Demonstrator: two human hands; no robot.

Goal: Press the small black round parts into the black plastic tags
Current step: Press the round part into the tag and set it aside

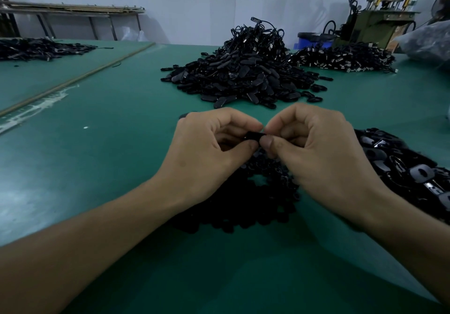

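My left hand (214,148) and my right hand (314,148) meet above the green table, fingertips together. Between them they pinch one black plastic tag (254,135), mostly hidden by the fingers. Whether a small round part sits in it cannot be seen. Under my hands lies a flat heap of small black round parts (250,199). A pile of black tags (404,167) lies by my right wrist.
A tall heap of black tags with cords (243,75) stands behind my hands. Another pile with metal ends (341,58) lies at the back right, beside a blue tub (314,39) and a machine (379,19). A low pile (41,48) lies far left. The green table (97,167) spreads out to the left.
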